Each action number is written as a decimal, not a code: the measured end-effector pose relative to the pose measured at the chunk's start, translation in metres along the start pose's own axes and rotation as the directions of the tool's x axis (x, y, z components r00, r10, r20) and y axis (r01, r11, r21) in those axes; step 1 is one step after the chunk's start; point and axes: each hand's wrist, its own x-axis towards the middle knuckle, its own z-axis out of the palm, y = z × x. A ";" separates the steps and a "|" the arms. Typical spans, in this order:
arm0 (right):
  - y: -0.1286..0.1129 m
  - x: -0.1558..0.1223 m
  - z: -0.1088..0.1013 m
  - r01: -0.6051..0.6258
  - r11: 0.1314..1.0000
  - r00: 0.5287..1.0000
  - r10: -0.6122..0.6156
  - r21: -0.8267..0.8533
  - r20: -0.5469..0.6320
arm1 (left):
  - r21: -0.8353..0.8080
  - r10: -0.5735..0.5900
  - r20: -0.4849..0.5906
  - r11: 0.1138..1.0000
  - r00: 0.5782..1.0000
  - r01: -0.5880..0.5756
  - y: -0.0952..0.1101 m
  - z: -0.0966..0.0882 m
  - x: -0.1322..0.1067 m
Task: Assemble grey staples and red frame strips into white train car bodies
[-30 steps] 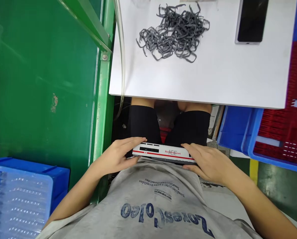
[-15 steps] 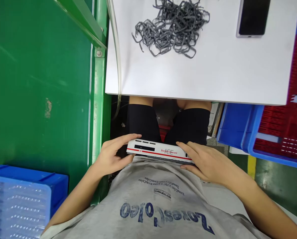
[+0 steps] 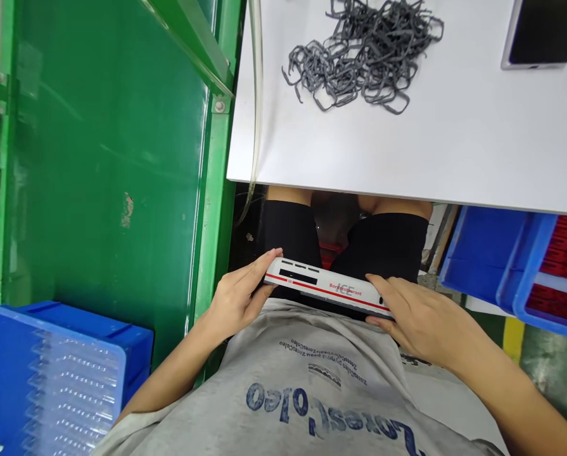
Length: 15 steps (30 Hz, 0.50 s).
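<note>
Two bare hands, the left hand (image 3: 238, 304) and the right hand (image 3: 419, 320), are clamping both ends of a long white plastic toy train car with a red stripe (image 3: 328, 288) at six o'clock, while a messy pile of thin dark grey loops (image 3: 363, 57) is lying untouched at twelve o'clock.

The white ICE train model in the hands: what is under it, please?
The left hand and right hand hold the white ICE train model. Black shorts show beyond it, a gray T-shirt nearer. The part directly beneath is covered and cannot be seen.
</note>
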 end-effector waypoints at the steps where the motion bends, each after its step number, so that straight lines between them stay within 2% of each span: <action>1: 0.000 0.001 0.000 0.006 1.000 1.000 -0.006 -0.013 -0.005 | 0.000 -0.011 -0.007 1.000 1.000 0.011 0.000 -0.001 0.000; 4: 0.002 0.004 0.002 0.003 0.996 1.000 -0.005 -0.087 -0.016 | 0.010 -0.048 -0.037 0.999 0.998 0.048 -0.004 -0.007 0.000; 9: 0.008 0.001 0.005 -0.137 0.988 0.989 0.131 -0.078 -0.071 | -0.013 -0.156 -0.129 0.988 0.979 0.156 -0.016 -0.018 -0.006; 15: 0.013 -0.004 0.012 -0.112 0.993 0.979 0.103 -0.043 -0.176 | -0.040 -0.219 -0.123 0.976 0.968 0.215 -0.027 -0.018 -0.014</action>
